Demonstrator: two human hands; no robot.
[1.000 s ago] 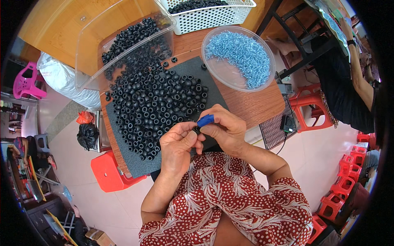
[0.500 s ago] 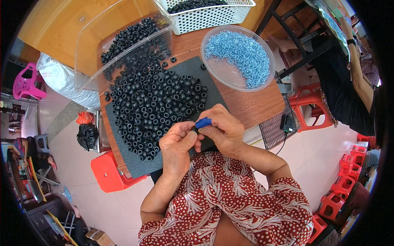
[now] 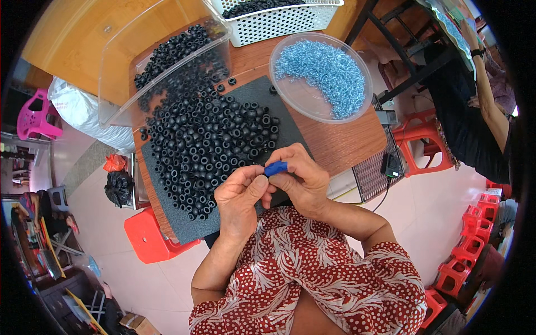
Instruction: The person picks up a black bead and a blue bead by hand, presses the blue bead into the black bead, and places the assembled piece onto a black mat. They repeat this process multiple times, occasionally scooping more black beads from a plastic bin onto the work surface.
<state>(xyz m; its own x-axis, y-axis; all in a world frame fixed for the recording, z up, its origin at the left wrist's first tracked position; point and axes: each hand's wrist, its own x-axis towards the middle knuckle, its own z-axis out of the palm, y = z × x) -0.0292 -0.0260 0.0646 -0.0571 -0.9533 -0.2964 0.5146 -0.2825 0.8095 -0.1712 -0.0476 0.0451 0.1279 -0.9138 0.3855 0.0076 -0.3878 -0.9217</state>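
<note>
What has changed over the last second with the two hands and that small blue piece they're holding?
Almost nothing. Both hands, left hand and right hand, keep pinching the small blue plastic piece between them, over the dark foam mat. The heap of black rubber rings and the clear bowl of light-blue small parts stayed put.

Bright, even daylight, soft shadows, sharp centre, strong fisheye bending and black vignette at the rim.

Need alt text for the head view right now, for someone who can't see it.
Both hands, left hand and right hand, pinch a small blue piece over a dark mat heaped with black rings; a clear bowl of blue bits sits beyond.
</note>
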